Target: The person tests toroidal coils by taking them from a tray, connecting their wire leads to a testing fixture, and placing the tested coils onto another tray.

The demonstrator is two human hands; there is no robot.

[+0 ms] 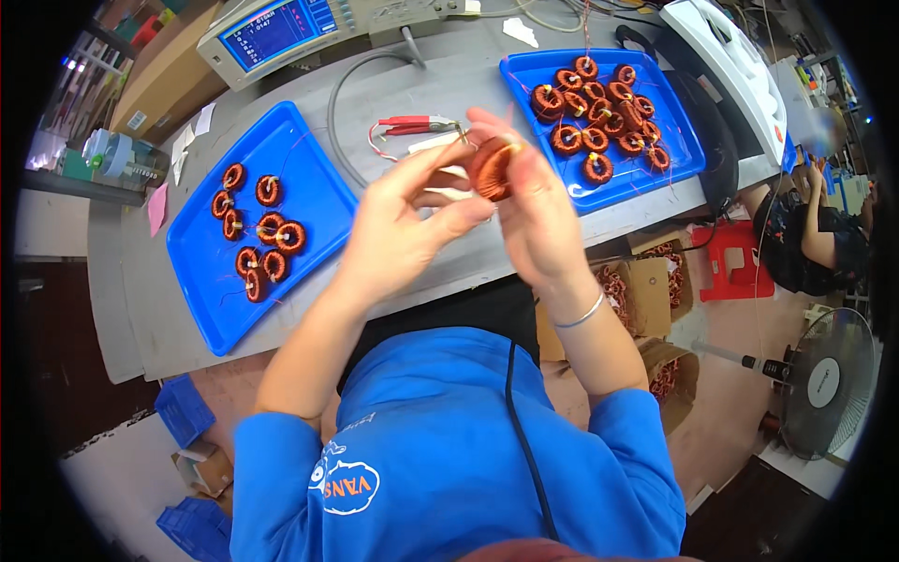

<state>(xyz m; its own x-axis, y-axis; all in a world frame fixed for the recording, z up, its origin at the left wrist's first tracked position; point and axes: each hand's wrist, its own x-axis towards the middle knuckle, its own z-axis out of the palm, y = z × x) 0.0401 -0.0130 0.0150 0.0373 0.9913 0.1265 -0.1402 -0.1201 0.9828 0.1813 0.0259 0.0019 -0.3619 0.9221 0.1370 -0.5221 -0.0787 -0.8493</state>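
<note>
Above the front part of the bench I hold a copper-wire ring coil with a pale piece on its upper edge. My right hand is closed round its far and right sides, with the thumb in front. From the left, my left hand meets the coil; its index finger and thumb are bent against the coil's edge, and the other fingers curl behind. Any wire end between these fingertips is too small to make out. Just behind my hands lie red-handled test clips on a grey cable.
A blue tray with several coils stands at left, and another blue tray holds more at right. A bench meter stands at the back. Below right are cardboard boxes, a red stool, a fan and another person.
</note>
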